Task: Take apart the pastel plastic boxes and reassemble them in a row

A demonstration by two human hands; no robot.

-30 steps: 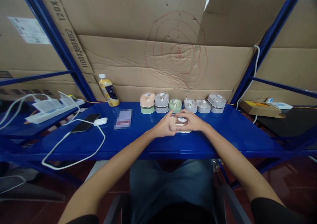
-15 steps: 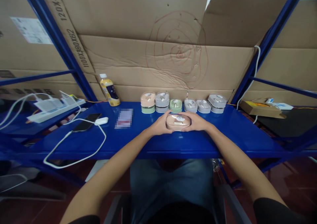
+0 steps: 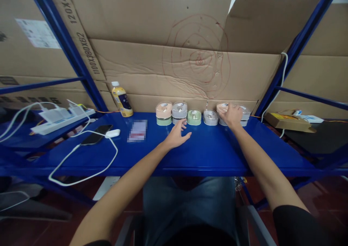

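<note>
My right hand (image 3: 233, 114) grips a pink lunch box (image 3: 221, 107) with a clear lid, set on top of a small grey lunch box (image 3: 223, 123). The hand covers the right part of both. Over the middle of the blue table, my left hand (image 3: 176, 136) is open, fingers spread, with nothing in it. Behind it are a pink-over-green stack (image 3: 164, 110), a grey stack (image 3: 179, 109) and a single green lunch box (image 3: 194, 118). Between the green one and the right-hand stack sits a grey lunch box (image 3: 210, 118). Another grey stack (image 3: 245, 115) stands at the row's right end, partly hidden.
A yellow drink bottle (image 3: 122, 100) stands at the back left. Left of it are a power strip (image 3: 61, 122), a phone (image 3: 96, 135) and white cables. A blurred packet (image 3: 137, 131) lies on the blue table (image 3: 201, 159). Cardboard (image 3: 152, 68) backs the shelf.
The pink lunch box has moved from both hands at the table's middle to the grey box at the back right. My left hand has let go and opened; my right hand went right with it.
</note>
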